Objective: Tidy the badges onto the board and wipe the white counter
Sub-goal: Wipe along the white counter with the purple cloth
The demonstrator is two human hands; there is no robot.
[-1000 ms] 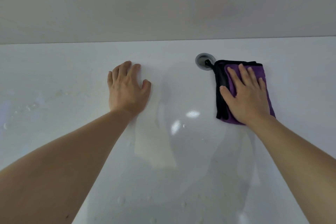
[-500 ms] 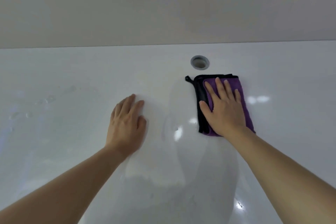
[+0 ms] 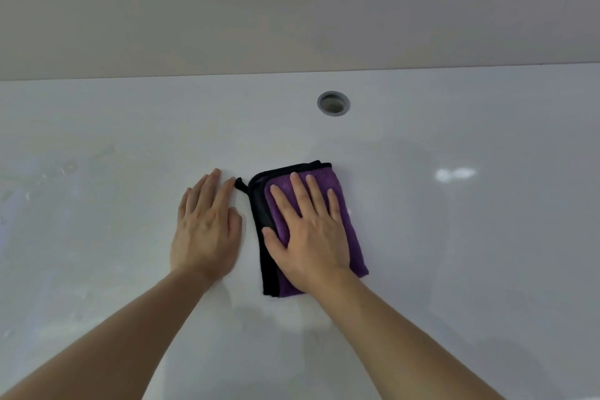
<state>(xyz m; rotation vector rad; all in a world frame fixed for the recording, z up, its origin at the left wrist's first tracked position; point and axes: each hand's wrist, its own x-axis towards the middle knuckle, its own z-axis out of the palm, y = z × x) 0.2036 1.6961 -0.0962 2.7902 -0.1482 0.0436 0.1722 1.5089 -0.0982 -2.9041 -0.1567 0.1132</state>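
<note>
A folded purple cloth with black edging [image 3: 352, 237] lies flat on the glossy white counter [image 3: 470, 237]. My right hand [image 3: 308, 234] presses down on it, palm flat and fingers spread. My left hand [image 3: 206, 230] rests flat on the bare counter just left of the cloth, fingers straight, its fingertips close to the cloth's small black loop. No badges and no board are in view.
A round grey metal-rimmed hole [image 3: 333, 103] sits in the counter behind the cloth. A plain wall [image 3: 292, 10] rises at the counter's back edge. Faint smears and droplets mark the counter at the left [image 3: 65, 172].
My right hand has slid the cloth toward me and to the left, away from the round hole. My left hand stays flat on the counter and the cloth now lies right beside it.
</note>
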